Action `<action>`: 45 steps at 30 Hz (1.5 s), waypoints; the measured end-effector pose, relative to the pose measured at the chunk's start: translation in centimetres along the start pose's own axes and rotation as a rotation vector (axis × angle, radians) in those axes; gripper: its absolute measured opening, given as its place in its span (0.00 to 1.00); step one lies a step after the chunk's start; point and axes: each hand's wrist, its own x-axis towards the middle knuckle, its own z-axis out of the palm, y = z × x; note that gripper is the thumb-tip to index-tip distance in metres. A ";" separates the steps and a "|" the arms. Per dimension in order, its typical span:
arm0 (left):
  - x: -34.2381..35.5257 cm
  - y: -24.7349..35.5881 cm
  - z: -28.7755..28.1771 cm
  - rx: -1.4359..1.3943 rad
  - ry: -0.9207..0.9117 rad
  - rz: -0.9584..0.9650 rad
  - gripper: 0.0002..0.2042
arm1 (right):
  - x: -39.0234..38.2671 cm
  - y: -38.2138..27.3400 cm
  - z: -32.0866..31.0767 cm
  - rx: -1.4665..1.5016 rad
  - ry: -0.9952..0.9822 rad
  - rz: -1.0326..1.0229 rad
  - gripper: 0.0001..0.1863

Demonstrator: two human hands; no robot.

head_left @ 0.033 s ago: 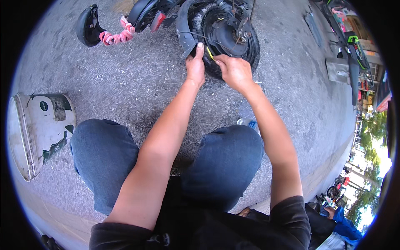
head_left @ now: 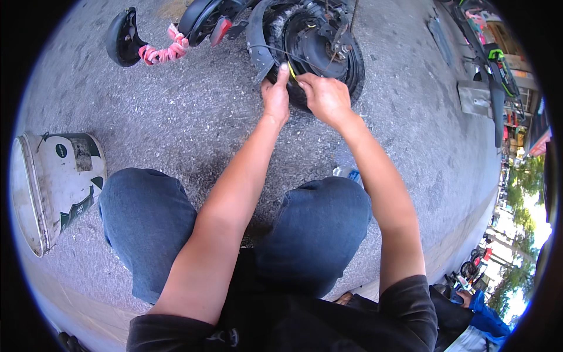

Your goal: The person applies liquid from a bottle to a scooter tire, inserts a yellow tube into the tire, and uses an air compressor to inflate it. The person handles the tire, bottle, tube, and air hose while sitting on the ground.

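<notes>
The wheel (head_left: 318,60) is beyond the knees (head_left: 319,229). At its near edge, the right hand's (head_left: 327,101) grip pinches a yellow strip (head_left: 292,71); the left hand (head_left: 275,100) touches there, but its grip I cannot tell. Wide ground (head_left: 176,111) lies between wheel and bucket (head_left: 64,182).

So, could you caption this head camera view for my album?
Left hand at a dark wheel, right hand pinching a thin yellow strip, white bucket off to the left.

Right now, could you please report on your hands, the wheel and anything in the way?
Left hand at the wheel's lower edge. Right hand pinching a yellow strip. Thin cable crosses nearby, maybe in the way.
</notes>
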 end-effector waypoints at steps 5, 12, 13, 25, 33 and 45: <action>1.0 -0.3 0.0 0.059 0.050 0.039 0.31 | 0.8 -1.4 -2.9 -0.029 -0.113 -0.040 0.12; 1.5 -0.4 0.1 0.086 0.091 0.066 0.33 | -0.1 -1.1 -4.2 0.022 -0.175 -0.040 0.13; 1.5 -0.2 0.0 0.076 0.077 0.026 0.32 | 0.7 -1.4 -3.8 0.052 -0.103 -0.084 0.13; 0.8 -0.2 0.0 0.050 0.035 -0.008 0.31 | 0.6 -0.9 -4.4 0.160 -0.107 -0.059 0.12; 1.1 -0.4 -0.2 0.101 0.026 0.036 0.36 | -1.8 0.5 -5.7 0.076 -0.286 -0.008 0.13; -1.8 -1.6 0.8 0.029 0.056 0.034 0.21 | 4.3 -0.6 -1.6 0.121 -0.077 0.009 0.15</action>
